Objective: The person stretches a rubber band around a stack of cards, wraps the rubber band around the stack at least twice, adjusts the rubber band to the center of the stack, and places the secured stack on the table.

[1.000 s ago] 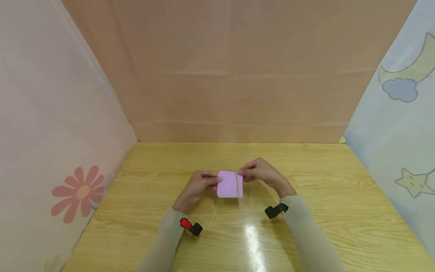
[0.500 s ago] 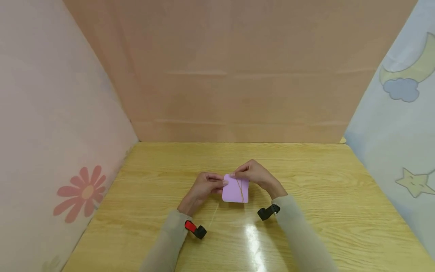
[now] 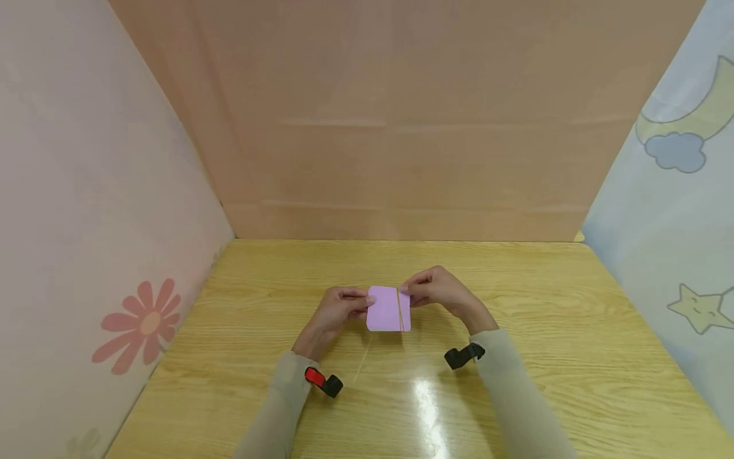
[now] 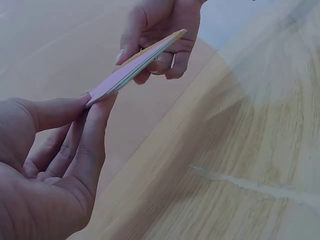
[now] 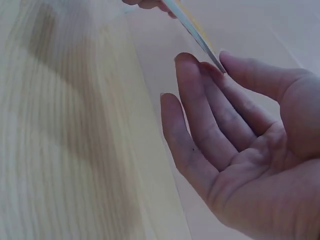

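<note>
A: From the biggest down, what do we have around us?

B: We have a tan backdrop [image 3: 401, 159], and the wooden table [image 3: 573, 319] reaching up to it.

A: And above the wood?

B: Our left hand [image 3: 334, 313] and right hand [image 3: 444, 290], one on each side of the pink pad [image 3: 383, 309]. We hold it up off the table, near the middle.

A: How firm are we on it?

B: Our left hand pinches its left edge, thumb on top and fingers beneath. Our right hand pinches the far right corner with the thumb against a fingertip. We can't tell whether it catches the band [image 3: 399, 309] too.

A: What has just changed?

B: Half a second ago our right hand sat farther in along the far edge, and the band's strands slanted apart. Now we have that hand out at the corner, the pad sits slightly farther left, and the strands run close together near the right edge.

A: What does that mean for our work?

B: We judge the band to be looped round one end, with our left hand steadying the pad while our right tends the band.
</note>
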A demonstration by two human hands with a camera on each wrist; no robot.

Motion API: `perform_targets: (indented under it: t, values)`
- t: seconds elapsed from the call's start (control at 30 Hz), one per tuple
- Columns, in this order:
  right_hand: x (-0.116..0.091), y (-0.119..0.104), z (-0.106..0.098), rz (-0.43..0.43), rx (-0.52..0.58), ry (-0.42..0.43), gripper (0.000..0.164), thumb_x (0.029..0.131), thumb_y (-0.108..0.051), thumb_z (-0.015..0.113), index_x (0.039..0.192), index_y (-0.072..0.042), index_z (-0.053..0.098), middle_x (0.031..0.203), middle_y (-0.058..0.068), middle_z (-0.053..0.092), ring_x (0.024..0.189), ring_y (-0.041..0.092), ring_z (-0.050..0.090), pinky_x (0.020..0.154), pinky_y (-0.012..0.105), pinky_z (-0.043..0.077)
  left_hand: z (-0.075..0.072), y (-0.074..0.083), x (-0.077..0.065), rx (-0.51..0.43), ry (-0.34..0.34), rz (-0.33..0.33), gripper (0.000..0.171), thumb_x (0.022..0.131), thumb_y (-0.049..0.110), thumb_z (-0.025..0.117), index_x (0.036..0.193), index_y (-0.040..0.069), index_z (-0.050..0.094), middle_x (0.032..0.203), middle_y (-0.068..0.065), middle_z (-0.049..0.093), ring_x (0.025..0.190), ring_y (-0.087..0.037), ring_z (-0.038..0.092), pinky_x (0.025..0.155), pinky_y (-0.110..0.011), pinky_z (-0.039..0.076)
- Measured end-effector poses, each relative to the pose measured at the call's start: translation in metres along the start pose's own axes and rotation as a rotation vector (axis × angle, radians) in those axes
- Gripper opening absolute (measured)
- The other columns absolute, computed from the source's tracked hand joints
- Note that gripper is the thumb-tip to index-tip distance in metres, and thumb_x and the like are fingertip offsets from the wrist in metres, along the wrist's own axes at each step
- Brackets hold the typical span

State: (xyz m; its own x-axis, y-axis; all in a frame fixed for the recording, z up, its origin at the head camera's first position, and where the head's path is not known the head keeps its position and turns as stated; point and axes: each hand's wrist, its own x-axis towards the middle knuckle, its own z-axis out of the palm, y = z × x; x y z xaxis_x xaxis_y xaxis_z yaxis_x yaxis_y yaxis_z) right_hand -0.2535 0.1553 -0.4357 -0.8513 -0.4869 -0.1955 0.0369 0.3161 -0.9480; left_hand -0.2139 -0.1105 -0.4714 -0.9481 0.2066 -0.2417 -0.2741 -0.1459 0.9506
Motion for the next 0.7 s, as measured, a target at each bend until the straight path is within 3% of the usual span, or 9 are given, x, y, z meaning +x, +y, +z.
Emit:
perform_targets:
  t: [0.33, 0.7]
  values:
    - [0.000, 0.003, 0.011, 0.019, 0.090, 0.084, 0.027, 0.100, -0.012, 0.070, 0.117, 0.008, 0.076, 0.100, 0.012, 0.081, 0.078, 0.017, 0.077, 0.087, 0.048, 0.066, 0.002, -0.002, 0.001, -0.005, -0.032, 0.011, 0.007, 0.094, -0.004, 0.074, 0.097, 0.001, 0.078, 0.080, 0.000, 0.077, 0.066, -0.010, 0.072, 0.063, -0.021, 0.061]
    - [-0.001, -0.006, 0.013, 0.021, 0.089, 0.064, 0.028, 0.099, -0.011, 0.071, 0.116, 0.011, 0.075, 0.095, 0.012, 0.081, 0.075, 0.017, 0.076, 0.083, 0.049, 0.067, -0.003, -0.001, 0.001, 0.007, -0.060, 0.029, 0.007, 0.094, -0.004, 0.074, 0.097, 0.001, 0.078, 0.081, 0.000, 0.078, 0.068, -0.010, 0.073, 0.063, -0.022, 0.062]
